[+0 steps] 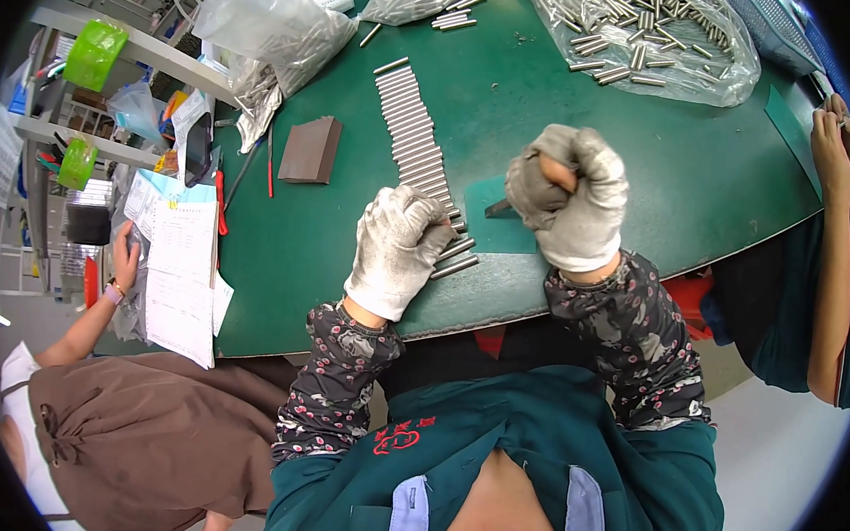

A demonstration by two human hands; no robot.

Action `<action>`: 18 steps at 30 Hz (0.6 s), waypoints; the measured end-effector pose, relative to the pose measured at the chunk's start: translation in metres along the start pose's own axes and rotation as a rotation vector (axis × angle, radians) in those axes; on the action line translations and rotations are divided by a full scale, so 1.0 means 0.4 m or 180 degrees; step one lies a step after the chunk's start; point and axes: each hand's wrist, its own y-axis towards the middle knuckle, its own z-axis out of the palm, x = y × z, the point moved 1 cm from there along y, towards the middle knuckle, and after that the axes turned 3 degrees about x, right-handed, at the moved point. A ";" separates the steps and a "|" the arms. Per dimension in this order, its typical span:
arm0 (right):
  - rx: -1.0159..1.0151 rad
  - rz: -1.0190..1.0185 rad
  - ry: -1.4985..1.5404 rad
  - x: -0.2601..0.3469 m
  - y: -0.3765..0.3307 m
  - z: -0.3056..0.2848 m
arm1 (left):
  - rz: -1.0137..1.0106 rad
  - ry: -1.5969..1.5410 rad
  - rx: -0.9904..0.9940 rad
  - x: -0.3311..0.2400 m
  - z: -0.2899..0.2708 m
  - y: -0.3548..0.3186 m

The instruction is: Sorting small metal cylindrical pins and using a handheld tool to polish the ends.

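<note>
A long row of shiny metal pins (414, 124) lies side by side on the green table. My left hand (394, 249), in a white glove, is closed at the near end of this row, its curled fingers against the pins; whether it grips one is hidden. Near its fingertips lie a few separate metal pins (457, 267). My right hand (570, 197), also gloved, is closed with a bare thumb tip showing, to the right of the row. A short dark strip (499, 209) shows beside this hand, over a lighter green sheet (495, 233); what the fingers hold is hidden.
A stack of brown sheets (310, 149) lies left of the row. Clear bags of pins (643, 45) and another plastic bag (269, 32) stand at the back. Papers (181, 270) and red-handled tools (221, 199) lie left. Co-workers' hands are at left (126, 257) and right (834, 145).
</note>
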 end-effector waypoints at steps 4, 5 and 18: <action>-0.0036 0.0144 -0.0211 -0.025 -0.001 0.019 | 0.0019 0.0120 0.0023 -0.001 0.003 0.002; -0.0076 0.0140 -0.0349 -0.026 -0.001 0.020 | 0.0029 0.0118 0.0034 -0.002 0.004 0.002; -0.0153 0.0147 -0.0144 -0.025 -0.004 0.027 | -0.0043 0.0100 0.0065 0.002 0.002 0.002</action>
